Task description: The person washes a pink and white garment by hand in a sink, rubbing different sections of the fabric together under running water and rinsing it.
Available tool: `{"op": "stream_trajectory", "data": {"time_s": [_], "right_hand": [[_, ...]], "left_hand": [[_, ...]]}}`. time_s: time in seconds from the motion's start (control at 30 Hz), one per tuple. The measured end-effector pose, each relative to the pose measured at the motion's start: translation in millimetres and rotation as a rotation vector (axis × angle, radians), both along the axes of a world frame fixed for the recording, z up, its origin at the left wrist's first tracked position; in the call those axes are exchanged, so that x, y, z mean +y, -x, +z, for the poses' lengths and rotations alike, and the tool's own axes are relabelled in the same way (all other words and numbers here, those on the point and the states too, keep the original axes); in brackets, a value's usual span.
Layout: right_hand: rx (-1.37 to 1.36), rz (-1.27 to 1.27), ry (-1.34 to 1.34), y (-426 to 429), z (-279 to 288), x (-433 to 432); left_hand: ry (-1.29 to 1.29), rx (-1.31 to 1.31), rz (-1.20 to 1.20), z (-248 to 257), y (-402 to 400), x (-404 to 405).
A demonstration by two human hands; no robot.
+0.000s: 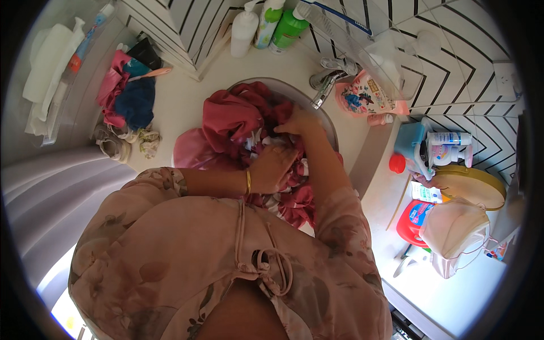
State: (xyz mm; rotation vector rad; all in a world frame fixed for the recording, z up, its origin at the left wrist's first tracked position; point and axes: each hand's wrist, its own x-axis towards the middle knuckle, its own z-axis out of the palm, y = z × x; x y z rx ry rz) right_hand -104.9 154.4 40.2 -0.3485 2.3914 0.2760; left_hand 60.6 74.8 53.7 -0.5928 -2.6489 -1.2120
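Observation:
A heap of wet-looking red and pink cloth [231, 117], with a white-patterned part, fills a round sink [329, 123] and spills over its near edge. My left hand [272, 168], with a gold bangle at the wrist, lies on the patterned part, its fingers partly curled into the folds. Farther back, my right hand [301, 122] reaches into the cloth near the sink's back right side, thumb and fingers about a dark fold. Whether either hand grips the cloth cannot be told. A chrome faucet [326, 91] stands at the rim just beyond my right hand.
Pump and squeeze bottles [245, 32] stand behind the sink. A pink detergent pouch [361, 95] lies right of the faucet. Small garments [136, 102] are piled at the left. On the right counter are a blue container [410, 138], a red detergent bottle [410, 223] and a round tray [471, 187].

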Motion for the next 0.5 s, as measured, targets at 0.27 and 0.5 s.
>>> {"op": "stream_trajectory", "data": {"time_s": [0.27,0.5], "right_hand": [[0.103,0.164,0.017,-29.1,1.2,-8.9],[0.505,-0.032,0.827,-124.3,103.0,68.3]], "left_hand": [[-0.212,-0.132,-0.051,8.0,-11.8,-20.1],[-0.084,0.049,0.131,1.3,61.0,-96.7]]}}
